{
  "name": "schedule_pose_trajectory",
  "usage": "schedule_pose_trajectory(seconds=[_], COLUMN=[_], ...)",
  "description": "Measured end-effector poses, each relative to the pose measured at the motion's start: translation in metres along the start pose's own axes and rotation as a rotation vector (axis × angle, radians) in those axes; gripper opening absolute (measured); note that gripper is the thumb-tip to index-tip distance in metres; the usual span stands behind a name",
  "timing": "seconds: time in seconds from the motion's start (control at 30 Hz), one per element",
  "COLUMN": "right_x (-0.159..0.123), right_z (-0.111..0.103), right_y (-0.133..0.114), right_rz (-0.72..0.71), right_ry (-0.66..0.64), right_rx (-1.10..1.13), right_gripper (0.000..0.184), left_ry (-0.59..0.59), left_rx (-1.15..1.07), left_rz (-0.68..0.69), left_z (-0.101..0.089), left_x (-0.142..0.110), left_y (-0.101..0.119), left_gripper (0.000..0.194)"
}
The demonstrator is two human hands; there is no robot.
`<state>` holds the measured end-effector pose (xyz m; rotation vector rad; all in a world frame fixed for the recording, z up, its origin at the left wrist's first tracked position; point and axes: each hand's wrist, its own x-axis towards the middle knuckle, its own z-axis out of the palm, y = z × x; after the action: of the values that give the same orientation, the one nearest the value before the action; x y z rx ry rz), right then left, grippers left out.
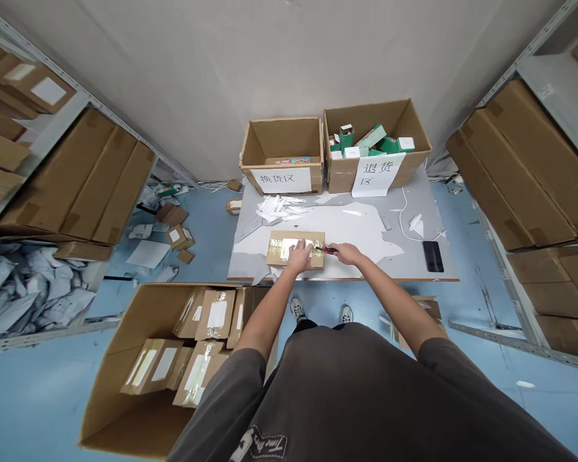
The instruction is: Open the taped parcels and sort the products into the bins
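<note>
A taped cardboard parcel (295, 249) is lying near the front edge of the table (356, 224), its top wrapped in clear tape over a white label. The left hand (299, 256) is pressing down on the parcel, its fingers (306, 247) open and spread across the tape, gripping nothing. The right hand (345, 253) is resting just beside the parcel's right end, its fingers curled closed around a red-handled utility knife (330, 249), whose tip is pointing at the parcel's edge; the blade is too small to make out. White packaging scraps (277, 208) are lying on the table behind the parcel, and a white cable (404, 221) is curving toward a black smartphone (433, 256) near the right edge. Two open cardboard boxes are standing along the far edge, each carrying a printed paper sign: the left box (282, 151) is marked 换货区 and the right box (376, 138) 退货区, the latter holding green and white cartons (370, 141). On the floor at lower left, a large open carton (125, 410) is holding more taped parcels (215, 314).
</note>
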<state>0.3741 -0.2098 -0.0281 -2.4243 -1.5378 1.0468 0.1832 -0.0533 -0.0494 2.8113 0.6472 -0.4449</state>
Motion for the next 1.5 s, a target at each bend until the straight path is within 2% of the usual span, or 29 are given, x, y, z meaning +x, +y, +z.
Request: schedule_pose_trajectory(seconds=[0.17,0.33,0.5,0.6,0.73,0.9,1.0,1.1,1.27,1.37,1.5], right_x=[-0.003,-0.015,-0.018,-0.016,-0.020,-0.043,-0.055,-0.055,-0.044,-0.040,-0.036], right_z=[-0.007,0.005,0.016,0.027,0.052,0.075,0.074,0.070,0.074,0.078,0.073], right_y=[0.003,0.006,0.021,0.028,0.024,0.031,0.046,0.053,0.046,0.042,0.040], right_rz=[-0.009,0.068,0.106,0.084,0.061,0.037,0.079,0.166,0.213,0.197,0.134], right_ry=[-0.046,-0.102,-0.143,-0.094,-0.074,-0.031,0.084,0.192,0.301,0.304,0.295], right_rx=[0.039,0.282,0.548,0.639,0.765,0.856,0.926,0.976,0.893,0.766,0.459], right_gripper=[0.048,0.047,0.049,0.047,0.048,0.050,0.053,0.053,0.046,0.039,0.030], left_ry=[-0.011,0.003,-0.008,0.002,0.006,0.040,0.072,0.059,-0.012,0.012,0.053], left_rx=[-0.007,-0.024,-0.027,-0.037,-0.055,-0.148,-0.214,-0.134,0.041,0.089,0.098], left_rz=[0.023,0.016,0.017,0.023,0.023,0.028,-0.003,0.009,0.132,0.123,0.121], left_z=[0.002,0.006,0.004,0.003,0.007,0.011,0.001,-0.014,-0.026,-0.020,-0.005], left_x=[-0.001,-0.002,0.000,0.001,-0.001,-0.002,0.008,0.026,0.055,0.063,0.064], left_y=[0.002,0.000,-0.001,-0.001,-0.003,-0.013,-0.021,-0.026,-0.020,-0.013,-0.009], left_gripper=[0.090,0.088,0.090,0.088,0.086,0.099,0.083,0.067,0.072,0.067,0.064])
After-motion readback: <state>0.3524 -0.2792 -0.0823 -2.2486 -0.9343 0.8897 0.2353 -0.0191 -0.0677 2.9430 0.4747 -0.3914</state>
